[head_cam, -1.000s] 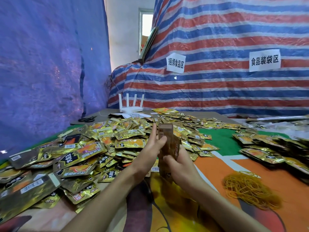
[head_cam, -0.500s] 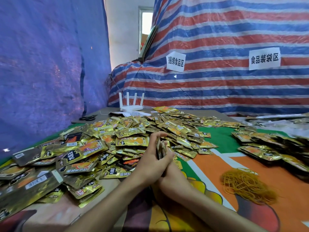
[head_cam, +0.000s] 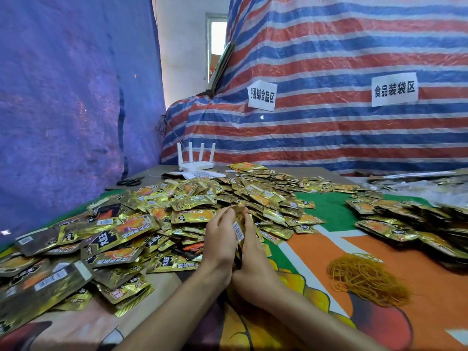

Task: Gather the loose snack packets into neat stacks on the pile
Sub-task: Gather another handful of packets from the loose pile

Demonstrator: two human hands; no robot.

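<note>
Since the earlier frames, the stack of packets (head_cam: 238, 230) has come down from its raised, face-on position. It now stands on edge, low over the desk (head_cam: 316, 252), sandwiched between the two hands. The left hand (head_cam: 219, 239) lies flat against the stack's left side and the right hand (head_cam: 255, 267) against its right. Both sets of fingertips curl over the top edge, so both hands grasp it, and the heels of the palms meet beneath it.

Right of the hands, and apart from them, lies a heap of rubber bands (head_cam: 364, 279). The pile of loose packets (head_cam: 177, 211) spreads just left of the hands and beyond them, with the fingertips at its near edge. Farther right sits a second pile (head_cam: 405, 226). Beyond the big pile, scissors (head_cam: 130, 182) lie to the far left, and a white router (head_cam: 196, 160) stands with four antennas upright. Behind it hangs a striped tarp (head_cam: 329, 138) bearing two paper signs (head_cam: 261, 95).
</note>
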